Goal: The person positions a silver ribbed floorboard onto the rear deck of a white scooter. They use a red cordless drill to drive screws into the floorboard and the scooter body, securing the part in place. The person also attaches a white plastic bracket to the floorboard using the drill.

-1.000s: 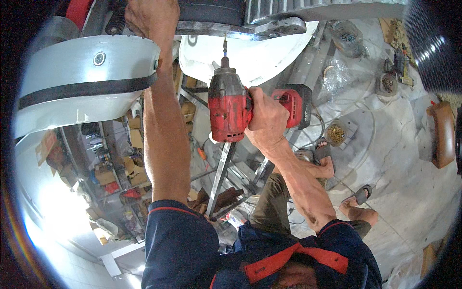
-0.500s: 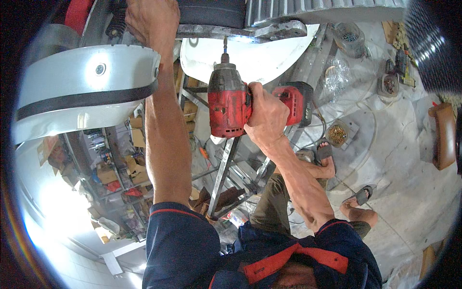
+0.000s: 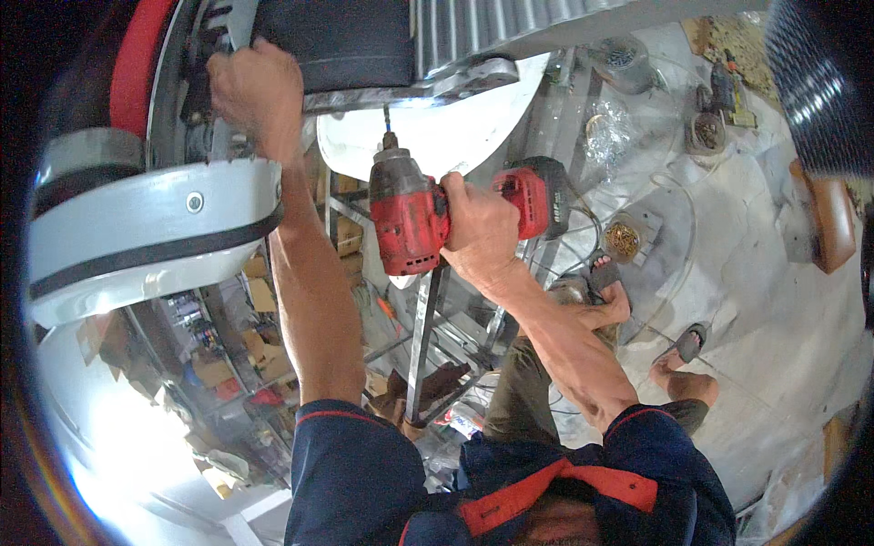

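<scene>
My right hand point(image 3: 484, 227) is wrapped round the handle of a red and black cordless impact driver point(image 3: 407, 223). Its long bit point(image 3: 387, 120) points away from me, with the tip close to the edge of a grey metal bar point(image 3: 364, 98); I cannot tell whether they touch. My left hand point(image 3: 258, 98) is closed at the far left, beside a black padded panel point(image 3: 337, 45) and above a curved white part with a dark stripe point(image 3: 155, 214). What its fingers hold is hidden and slightly blurred.
A white curved panel point(image 3: 350, 146) sits behind the bit. Below is a metal frame stand point(image 3: 421, 346). Tubs of small fasteners point(image 3: 622, 241) stand on the floor to the right, near my sandalled foot point(image 3: 605, 275). A cluttered shelf point(image 3: 218, 346) is at the left.
The whole machine has shifted lower and left in view. The driver sits further left and slightly lower, still in my right hand. My left hand appears lower and left, still closed.
</scene>
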Motion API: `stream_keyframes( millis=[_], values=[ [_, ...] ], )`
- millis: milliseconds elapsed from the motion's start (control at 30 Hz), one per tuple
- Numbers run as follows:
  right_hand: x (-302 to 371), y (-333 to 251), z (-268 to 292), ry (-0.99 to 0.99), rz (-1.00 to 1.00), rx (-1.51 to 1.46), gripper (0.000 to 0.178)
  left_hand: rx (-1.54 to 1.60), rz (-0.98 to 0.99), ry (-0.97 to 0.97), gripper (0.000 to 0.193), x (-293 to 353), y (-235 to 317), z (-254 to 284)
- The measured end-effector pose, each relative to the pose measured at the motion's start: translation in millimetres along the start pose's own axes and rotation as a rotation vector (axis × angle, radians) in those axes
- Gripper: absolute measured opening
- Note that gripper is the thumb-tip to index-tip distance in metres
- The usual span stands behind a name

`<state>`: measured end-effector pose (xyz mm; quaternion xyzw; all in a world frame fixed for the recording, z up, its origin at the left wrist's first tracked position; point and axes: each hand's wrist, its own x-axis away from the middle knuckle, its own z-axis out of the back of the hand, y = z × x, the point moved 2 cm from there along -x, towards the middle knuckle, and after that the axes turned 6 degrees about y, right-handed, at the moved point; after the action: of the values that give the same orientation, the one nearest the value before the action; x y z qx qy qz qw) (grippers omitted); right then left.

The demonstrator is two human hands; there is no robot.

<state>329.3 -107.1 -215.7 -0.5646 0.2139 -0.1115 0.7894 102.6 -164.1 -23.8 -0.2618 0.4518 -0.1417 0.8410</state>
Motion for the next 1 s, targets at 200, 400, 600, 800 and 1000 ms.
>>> stream_keyframes(
  millis=[200, 400, 600, 800, 1000],
  values=[
    [2.6, 4.0, 3.2, 0.014, 0.074, -0.005, 0.04, -0.064, 0.011, -0.015, 0.046, -3.5, 0.2, -8.3],
    [28.2, 13.8, 39.7, -0.043, 0.153, -0.019, 0.052, 0.119, 0.198, 0.226, 0.029, -7.3, 7.2, 6.0],
    [81.0, 43.9, 102.5, -0.033, 0.082, -0.113, 0.058, 0.833, -0.031, 0.193, 0.039, 50.7, 58.6, 76.0],
    [112.2, 41.8, 167.6, -0.059, -0.049, -0.046, 0.064, 1.543, 0.618, -0.892, 0.033, 168.0, 69.8, 158.1],
    [119.9, 2.4, 194.6, -0.182, 0.001, -0.05, 0.057, 1.947, 1.625, -1.235, 0.035, 209.2, 50.7, 159.3]
  ],
)
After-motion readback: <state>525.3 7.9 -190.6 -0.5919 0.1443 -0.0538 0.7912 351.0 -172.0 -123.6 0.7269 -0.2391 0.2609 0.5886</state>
